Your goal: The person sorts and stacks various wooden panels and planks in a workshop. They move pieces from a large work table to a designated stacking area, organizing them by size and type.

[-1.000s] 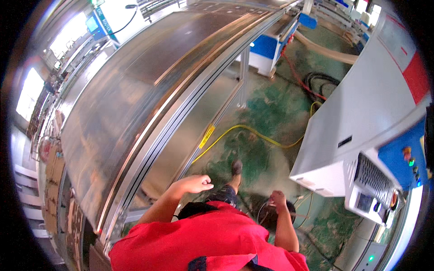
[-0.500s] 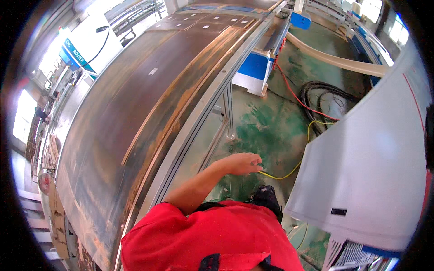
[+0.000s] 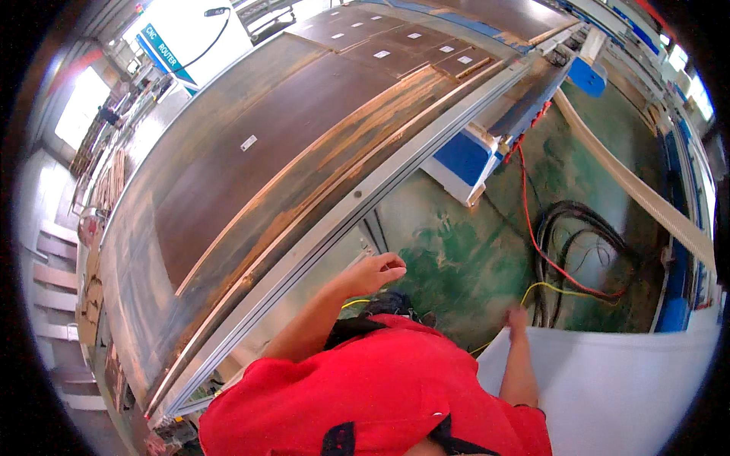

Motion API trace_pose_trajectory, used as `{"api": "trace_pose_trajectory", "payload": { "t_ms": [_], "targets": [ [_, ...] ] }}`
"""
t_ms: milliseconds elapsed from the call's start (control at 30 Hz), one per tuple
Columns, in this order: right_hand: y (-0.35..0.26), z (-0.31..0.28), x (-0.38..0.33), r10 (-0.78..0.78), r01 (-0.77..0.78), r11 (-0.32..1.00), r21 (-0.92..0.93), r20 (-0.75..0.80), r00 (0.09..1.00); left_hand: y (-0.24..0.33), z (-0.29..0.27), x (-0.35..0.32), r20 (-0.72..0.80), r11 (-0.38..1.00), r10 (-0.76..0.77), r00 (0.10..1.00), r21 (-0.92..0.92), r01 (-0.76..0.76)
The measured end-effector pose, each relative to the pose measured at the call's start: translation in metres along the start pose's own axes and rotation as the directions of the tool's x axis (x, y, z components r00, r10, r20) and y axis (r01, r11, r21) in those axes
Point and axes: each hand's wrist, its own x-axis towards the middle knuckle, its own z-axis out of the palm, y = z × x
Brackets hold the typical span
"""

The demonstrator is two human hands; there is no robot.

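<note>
As I stood beside the long machine bed [image 3: 251, 197], the head view showed my left hand [image 3: 374, 272] loosely curled and empty near its metal rail [image 3: 365, 201]; my right hand [image 3: 517, 319] touched the white panel [image 3: 608, 387], its grip indiscernible.

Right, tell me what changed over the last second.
The left hand rose from beside the hip and now hangs loosely curled in front of the metal rail, holding nothing. The right hand went from low over the floor to the edge of the white cabinet; whether it touches is unclear. The view swung left. The brown board and cables stayed put.
</note>
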Motion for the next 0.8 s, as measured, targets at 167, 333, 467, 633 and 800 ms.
{"api": "trace_pose_trajectory", "payload": {
  "t_ms": [167,333,467,633,800],
  "targets": [
    [-0.241,0.067,0.068,-0.321,0.315,0.945,0.081,0.076,0.944,0.050,-0.015,0.104,0.050,0.932,0.057,0.997,-0.361,-0.036],
    [-0.282,0.129,0.142,-0.374,0.428,0.896,-0.120,0.317,0.871,0.109,-0.071,0.209,-0.065,0.935,0.227,0.972,-0.265,-0.237],
    [-0.357,0.161,0.140,-0.276,0.341,0.936,-0.091,0.416,0.866,0.142,-0.114,0.277,-0.141,0.875,0.259,0.956,-0.385,-0.294],
    [-0.488,0.189,0.213,-0.481,0.611,0.757,-0.231,0.435,0.761,0.176,-0.140,0.322,-0.268,0.923,0.266,0.926,-0.207,-0.325],
    [-0.635,0.272,0.280,-0.672,0.919,0.280,-0.277,0.627,0.394,0.166,-0.145,0.351,-0.412,0.945,0.149,0.899,-0.207,-0.251]
  ]
}}
